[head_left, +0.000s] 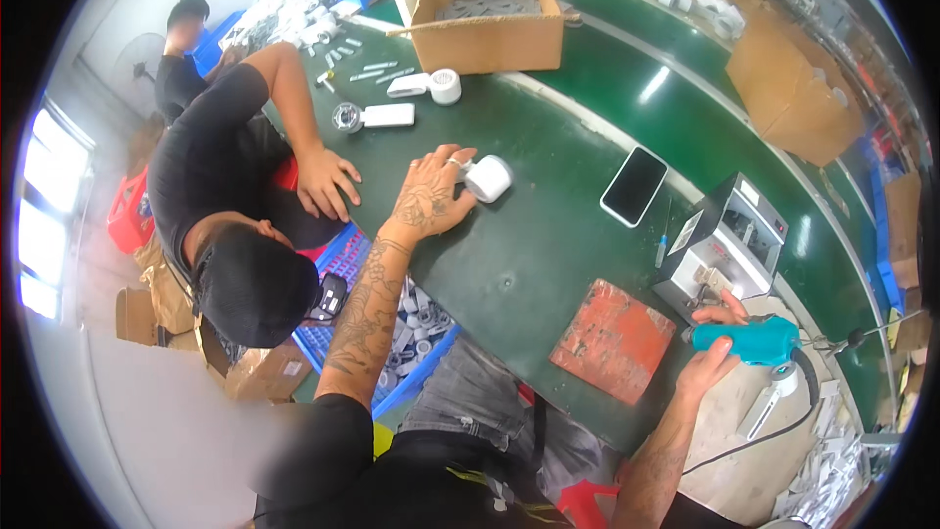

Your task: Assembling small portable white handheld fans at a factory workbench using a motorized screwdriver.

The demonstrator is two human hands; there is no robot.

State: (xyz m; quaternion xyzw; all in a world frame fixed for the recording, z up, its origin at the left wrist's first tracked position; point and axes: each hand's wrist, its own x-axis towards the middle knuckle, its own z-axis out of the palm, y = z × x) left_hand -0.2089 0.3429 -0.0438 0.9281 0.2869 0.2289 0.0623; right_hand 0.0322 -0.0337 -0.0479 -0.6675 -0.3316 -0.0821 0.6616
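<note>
My left hand [431, 194] reaches out over the green table, with its fingers and thumb closed around a white handheld fan [488, 179]. The fan's round head shows beyond the fingertips; the rest is hidden under the hand. At the right, my right hand [713, 345] grips a teal electric screwdriver [749, 341] that hangs from a cord and points left. Below the screwdriver lies a white part [764, 411] with a long handle. Between my arms, near the front edge, sits a worn red square block [614, 341].
A black-screened phone [634, 186] lies near a metal machine [720, 250]. Two white fans [389, 116] [444, 87] and a cardboard box [488, 34] are farther back. A co-worker [245, 235] leans in at the left, near a blue basket [416, 380] of parts.
</note>
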